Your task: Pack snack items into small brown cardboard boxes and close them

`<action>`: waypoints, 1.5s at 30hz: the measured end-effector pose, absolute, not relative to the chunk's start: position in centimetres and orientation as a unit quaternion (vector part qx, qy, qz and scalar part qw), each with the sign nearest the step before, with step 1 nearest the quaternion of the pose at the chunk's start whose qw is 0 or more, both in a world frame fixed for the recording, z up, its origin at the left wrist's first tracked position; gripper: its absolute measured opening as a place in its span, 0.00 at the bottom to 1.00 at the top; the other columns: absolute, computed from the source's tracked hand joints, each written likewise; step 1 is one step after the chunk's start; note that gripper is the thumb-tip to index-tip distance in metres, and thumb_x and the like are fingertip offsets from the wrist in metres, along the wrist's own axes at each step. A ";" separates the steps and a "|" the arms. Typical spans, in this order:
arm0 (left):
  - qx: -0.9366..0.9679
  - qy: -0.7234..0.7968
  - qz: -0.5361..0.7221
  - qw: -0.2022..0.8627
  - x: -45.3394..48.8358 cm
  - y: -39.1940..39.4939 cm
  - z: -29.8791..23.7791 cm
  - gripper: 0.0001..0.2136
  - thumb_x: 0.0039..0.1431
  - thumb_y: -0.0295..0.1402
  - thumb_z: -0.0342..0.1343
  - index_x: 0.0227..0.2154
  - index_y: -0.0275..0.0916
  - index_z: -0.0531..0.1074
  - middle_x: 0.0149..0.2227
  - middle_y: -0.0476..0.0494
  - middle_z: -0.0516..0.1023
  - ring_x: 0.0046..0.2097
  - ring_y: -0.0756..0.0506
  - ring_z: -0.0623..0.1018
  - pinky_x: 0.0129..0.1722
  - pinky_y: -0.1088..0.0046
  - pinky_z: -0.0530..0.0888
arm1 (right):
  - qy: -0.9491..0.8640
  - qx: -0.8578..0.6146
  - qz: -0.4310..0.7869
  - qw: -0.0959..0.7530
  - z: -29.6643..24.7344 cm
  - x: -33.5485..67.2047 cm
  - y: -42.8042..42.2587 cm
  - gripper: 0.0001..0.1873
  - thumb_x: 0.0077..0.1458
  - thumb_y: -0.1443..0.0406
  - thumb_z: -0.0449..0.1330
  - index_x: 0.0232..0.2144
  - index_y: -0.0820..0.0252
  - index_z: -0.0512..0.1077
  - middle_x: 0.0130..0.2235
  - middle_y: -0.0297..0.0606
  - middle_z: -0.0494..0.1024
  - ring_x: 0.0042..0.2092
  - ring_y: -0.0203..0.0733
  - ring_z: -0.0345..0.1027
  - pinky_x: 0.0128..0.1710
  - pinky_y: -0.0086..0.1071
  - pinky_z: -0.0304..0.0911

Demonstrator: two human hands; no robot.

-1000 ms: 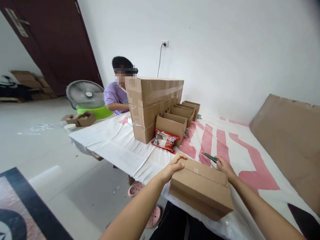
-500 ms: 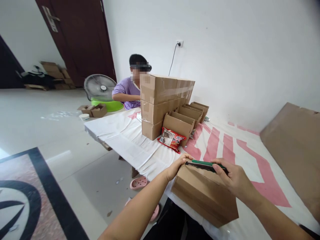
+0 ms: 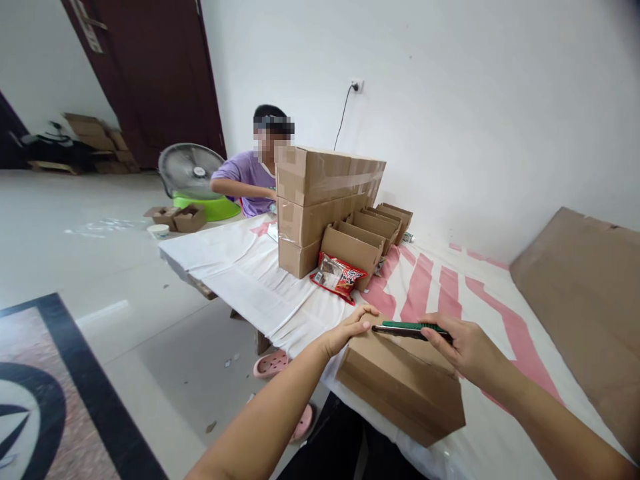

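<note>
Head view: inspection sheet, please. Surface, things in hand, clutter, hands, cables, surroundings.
Surface: white cloth, wrinkled, with pink markings.
Things in hand: cardboard box at the cloth's near edge; green cutter at its top, blade contact unclear.
Clutter: red snack bag in front of open boxes, near stacked boxes.
Hands: left hand on the box's left end; right hand holds the cutter.
Cables: black cord plugged into wall socket.
Surroundings: seated person, fan, door, pink slippers.

In my head view, I see the left hand (image 3: 351,329) resting upon a cardboard box (image 3: 400,383); the right hand (image 3: 463,343) grips a green tool (image 3: 407,325) over it. A red packet (image 3: 339,276) lies beside open boxes (image 3: 351,251) on the counter (image 3: 227,267).
</note>
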State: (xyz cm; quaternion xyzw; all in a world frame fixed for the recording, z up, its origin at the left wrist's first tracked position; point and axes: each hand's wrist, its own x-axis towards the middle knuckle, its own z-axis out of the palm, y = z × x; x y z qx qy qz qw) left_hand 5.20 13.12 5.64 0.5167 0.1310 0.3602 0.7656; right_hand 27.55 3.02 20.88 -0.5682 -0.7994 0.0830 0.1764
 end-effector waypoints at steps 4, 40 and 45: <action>0.517 0.146 0.361 0.763 5.1 12.8 6.0 0.24 0.51 0.45 0.61 0.48 0.45 0.62 0.43 0.47 0.74 0.38 0.46 0.75 0.39 0.71 0.67 | -0.801 -0.577 0.079 0.139 21.8 28.1 2.1 0.18 0.65 0.52 0.46 0.43 0.50 0.72 0.32 0.32 0.79 0.28 0.38 0.71 0.26 0.30 0.63; 0.526 0.173 0.353 0.754 4.6 12.0 7.3 0.21 0.51 0.43 0.59 0.47 0.46 0.62 0.40 0.50 0.71 0.36 0.47 0.73 0.37 0.71 0.65 | -0.645 -0.705 0.160 0.247 16.2 43.3 -5.7 0.22 0.56 0.46 0.54 0.37 0.55 0.76 0.25 0.37 0.77 0.26 0.45 0.72 0.24 0.33 0.68; 0.533 0.172 0.351 0.751 4.6 12.1 7.3 0.22 0.52 0.43 0.60 0.48 0.46 0.62 0.41 0.50 0.70 0.37 0.47 0.72 0.38 0.71 0.65 | -0.589 -0.715 0.223 0.304 9.3 45.2 -6.7 0.26 0.55 0.43 0.52 0.24 0.56 0.73 0.19 0.35 0.73 0.20 0.43 0.67 0.20 0.34 0.66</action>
